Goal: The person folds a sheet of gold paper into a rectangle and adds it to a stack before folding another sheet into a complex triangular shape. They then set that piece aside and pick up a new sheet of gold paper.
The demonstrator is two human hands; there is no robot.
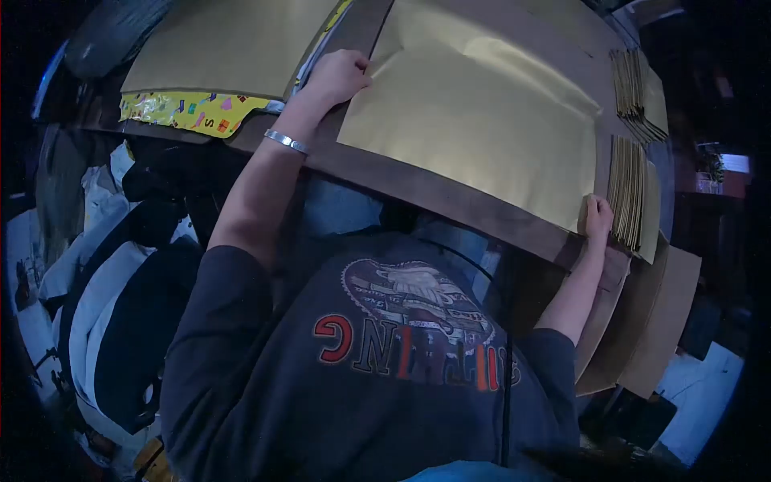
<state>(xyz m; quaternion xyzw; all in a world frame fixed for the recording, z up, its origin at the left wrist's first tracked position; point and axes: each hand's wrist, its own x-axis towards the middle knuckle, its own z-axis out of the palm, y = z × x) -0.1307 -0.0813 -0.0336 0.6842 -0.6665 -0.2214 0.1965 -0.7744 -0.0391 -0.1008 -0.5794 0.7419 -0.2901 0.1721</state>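
Note:
A large gold sheet [474,120], slightly creased along its far side, lies on the brown table [450,186] in front of me. My left hand [341,78], below a silver bracelet [286,142], is closed at the sheet's left edge, fingers curled and pinching it. At the near right corner my right hand [595,217] grips the sheet between thumb and bent fingers. Left of it lies a stack of gold sheets [225,48], with a yellow printed wrapper [189,111] showing under its near edge.
Two bundles of folded gold pieces [626,193] [630,84] stand along the table's right side. An open cardboard box [662,313] is below the right edge. Dark and white items [120,297] sit under the table at left.

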